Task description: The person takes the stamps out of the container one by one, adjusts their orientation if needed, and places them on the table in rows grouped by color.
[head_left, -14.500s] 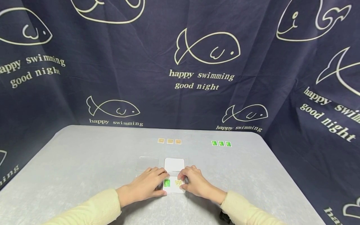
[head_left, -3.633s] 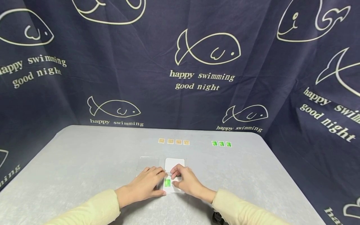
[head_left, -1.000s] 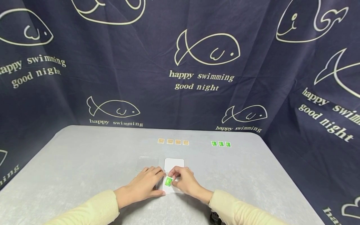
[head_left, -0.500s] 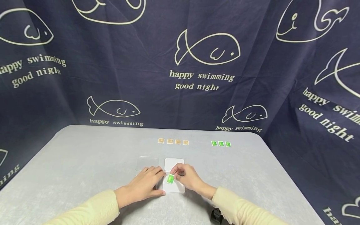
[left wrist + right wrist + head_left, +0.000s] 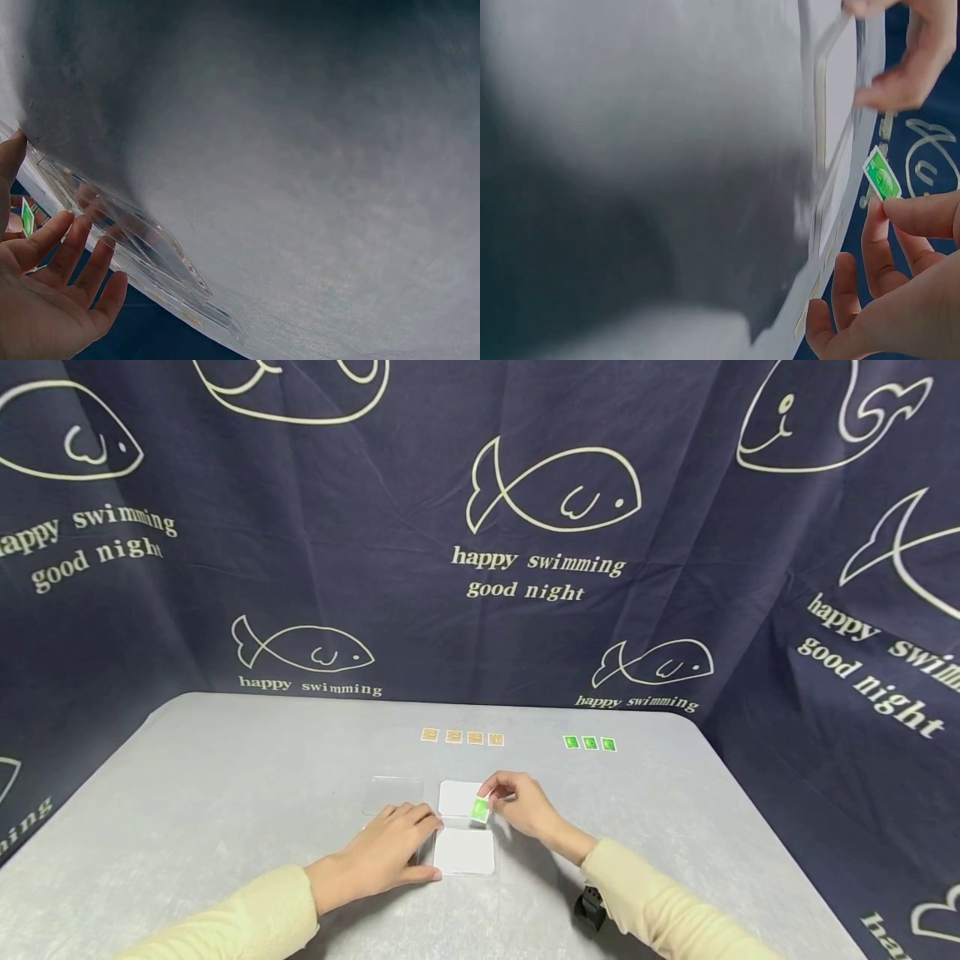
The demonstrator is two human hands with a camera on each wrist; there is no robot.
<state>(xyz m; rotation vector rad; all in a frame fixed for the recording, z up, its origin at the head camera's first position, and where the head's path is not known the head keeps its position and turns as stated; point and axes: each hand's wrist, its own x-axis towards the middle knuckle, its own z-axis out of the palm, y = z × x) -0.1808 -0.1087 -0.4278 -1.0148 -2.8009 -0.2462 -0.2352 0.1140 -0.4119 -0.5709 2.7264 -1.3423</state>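
Observation:
A green stamp (image 5: 479,810) with a white border is pinched between the thumb and index finger of my right hand (image 5: 525,808). It is held above the far white panel (image 5: 454,797); the right wrist view shows the stamp (image 5: 882,174) at the fingertips. My left hand (image 5: 382,857) rests over the left part of a clear plastic holder (image 5: 393,795), relaxed fingers and thumb touching beside the near white panel (image 5: 465,852). In the left wrist view the holder's clear edges (image 5: 150,247) lie by the left fingertips. The left palm covers part of it.
Several tan stamps (image 5: 453,737) lie in a row toward the back of the grey table (image 5: 262,777). Right of them sit 3 green stamps (image 5: 590,743). A dark blue curtain (image 5: 420,527) surrounds the table; a black device (image 5: 590,910) is under the right wrist.
The right hand has lifted the green stamp off the near panel and carried it right and away. Earlier, a fourth tan stamp joined the back row. The left hand stays put.

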